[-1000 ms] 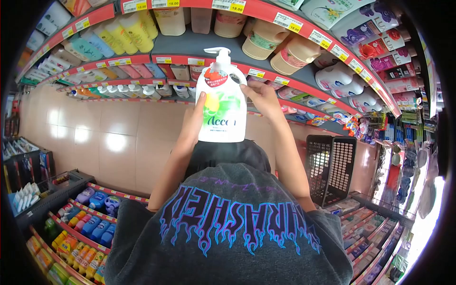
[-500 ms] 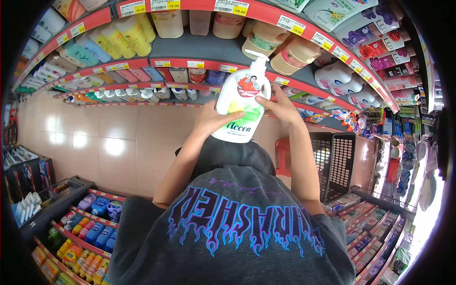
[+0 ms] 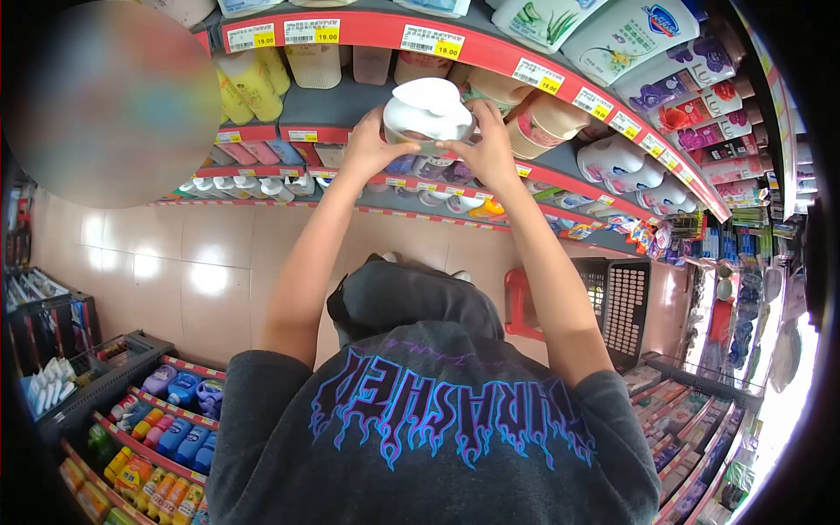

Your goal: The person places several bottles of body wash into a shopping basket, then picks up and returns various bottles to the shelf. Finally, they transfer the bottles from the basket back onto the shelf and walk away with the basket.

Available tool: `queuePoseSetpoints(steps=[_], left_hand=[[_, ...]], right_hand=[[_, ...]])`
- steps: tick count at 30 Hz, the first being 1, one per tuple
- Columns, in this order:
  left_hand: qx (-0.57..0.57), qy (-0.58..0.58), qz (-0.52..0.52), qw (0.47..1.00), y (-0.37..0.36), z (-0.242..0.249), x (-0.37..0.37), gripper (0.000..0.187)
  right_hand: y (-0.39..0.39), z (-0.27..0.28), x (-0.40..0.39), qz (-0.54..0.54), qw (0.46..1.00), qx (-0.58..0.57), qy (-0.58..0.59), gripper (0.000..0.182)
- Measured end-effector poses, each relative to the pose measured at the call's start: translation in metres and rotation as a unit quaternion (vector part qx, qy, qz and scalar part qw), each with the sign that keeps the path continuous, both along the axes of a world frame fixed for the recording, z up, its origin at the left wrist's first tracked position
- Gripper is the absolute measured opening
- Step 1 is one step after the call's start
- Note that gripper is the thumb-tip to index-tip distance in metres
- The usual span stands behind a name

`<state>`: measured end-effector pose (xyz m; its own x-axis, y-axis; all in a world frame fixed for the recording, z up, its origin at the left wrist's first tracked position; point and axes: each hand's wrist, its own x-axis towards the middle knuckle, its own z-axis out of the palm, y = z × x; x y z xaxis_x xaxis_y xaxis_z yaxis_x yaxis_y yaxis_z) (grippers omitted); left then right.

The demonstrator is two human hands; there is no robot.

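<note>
A white pump bottle (image 3: pixel 427 112) is held between my two hands at the shelf, its top toward me and its front label mostly out of sight. My left hand (image 3: pixel 371 149) closes on the bottle's left side, thumb along the lower front. From the right, my right hand (image 3: pixel 486 147) grips it the same way, with its thumb close to the other one. Beige bottles with floral labels (image 3: pixel 544 127) stand just right of the bottle. Yellow bottles (image 3: pixel 254 87) are on the same shelf to the left.
Red shelf edges with price tags (image 3: pixel 433 41) run above and below the hands. A red stool (image 3: pixel 518 306) and a black crate (image 3: pixel 626 306) stand on the tiled floor at right. A round blurred patch (image 3: pixel 109 105) covers the upper left.
Both hands have carried the pump bottle up and away from me to the shelf. It has tipped from showing its front label to showing its top. A blurred patch has appeared upper left.
</note>
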<state>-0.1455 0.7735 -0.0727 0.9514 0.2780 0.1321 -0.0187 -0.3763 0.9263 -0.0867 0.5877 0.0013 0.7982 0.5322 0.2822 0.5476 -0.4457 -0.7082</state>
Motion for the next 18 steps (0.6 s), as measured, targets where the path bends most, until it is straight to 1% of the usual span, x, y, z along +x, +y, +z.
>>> queuePoseSetpoints(steps=[1, 2, 3, 4, 5, 7, 8, 9, 10, 11, 12, 13, 14, 15, 16, 17, 18], left_hand=[[0.012, 0.001, 0.024, 1.000, 0.000, -0.003, 0.006, 0.074], [-0.008, -0.034, 0.027, 0.999, 0.000, -0.012, 0.015, 0.076], [0.001, -0.052, 0.047, 0.998, -0.001, -0.009, 0.018, 0.076], [0.011, -0.073, 0.068, 0.995, 0.000, -0.004, 0.026, 0.076], [0.020, -0.092, 0.087, 0.992, -0.001, 0.000, 0.030, 0.077], [0.067, -0.062, 0.096, 0.991, 0.006, 0.008, 0.038, 0.080], [0.099, -0.036, 0.101, 0.989, 0.010, 0.013, 0.042, 0.081], [0.131, -0.010, 0.106, 0.986, 0.012, 0.020, 0.046, 0.083], [0.165, -0.034, 0.110, 0.980, 0.014, 0.014, 0.055, 0.081], [0.171, -0.018, 0.102, 0.980, 0.015, 0.014, 0.061, 0.080], [0.179, -0.003, 0.094, 0.979, 0.015, 0.015, 0.066, 0.079], [0.186, 0.013, 0.086, 0.979, 0.015, 0.015, 0.070, 0.078], [0.214, -0.046, 0.106, 0.970, 0.012, 0.014, 0.074, 0.073], [0.211, -0.051, 0.094, 0.972, 0.012, 0.014, 0.076, 0.070], [0.207, -0.056, 0.080, 0.973, 0.013, 0.015, 0.079, 0.066], [0.204, -0.063, 0.066, 0.975, 0.014, 0.015, 0.082, 0.062], [0.206, -0.049, 0.076, 0.974, 0.012, 0.015, 0.084, 0.056]], right_hand=[[0.004, -0.002, 0.005, -0.007, 1.000, -0.006, -0.007, 0.054], [0.008, -0.003, 0.009, -0.013, 1.000, -0.012, -0.013, 0.054], [0.012, -0.005, 0.015, -0.020, 0.999, -0.016, -0.021, 0.053], [0.018, -0.011, 0.031, -0.023, 1.000, -0.006, -0.013, 0.057], [0.021, -0.019, 0.044, -0.002, 0.999, 0.007, -0.033, 0.059], [0.028, -0.024, 0.063, 0.040, 0.996, 0.036, -0.073, 0.063], [0.030, -0.025, 0.073, 0.062, 0.993, 0.026, -0.093, 0.066], [0.033, -0.027, 0.077, 0.050, 0.993, 0.000, -0.106, 0.064], [0.035, -0.032, 0.080, 0.037, 0.992, -0.027, -0.119, 0.063], [0.037, -0.035, 0.084, 0.024, 0.990, -0.053, -0.131, 0.062], [0.038, -0.029, 0.081, 0.004, 0.993, -0.089, -0.071, 0.056], [0.038, -0.029, 0.080, -0.008, 0.993, -0.077, -0.086, 0.054], [0.038, -0.030, 0.078, -0.020, 0.993, -0.067, -0.100, 0.052], [0.037, -0.031, 0.074, -0.034, 0.991, -0.057, -0.113, 0.050], [0.038, -0.029, 0.068, -0.053, 0.995, -0.066, -0.045, 0.053], [0.038, -0.027, 0.058, -0.056, 0.996, -0.024, -0.065, 0.053], [0.037, -0.023, 0.043, -0.059, 0.994, 0.018, -0.086, 0.053]])
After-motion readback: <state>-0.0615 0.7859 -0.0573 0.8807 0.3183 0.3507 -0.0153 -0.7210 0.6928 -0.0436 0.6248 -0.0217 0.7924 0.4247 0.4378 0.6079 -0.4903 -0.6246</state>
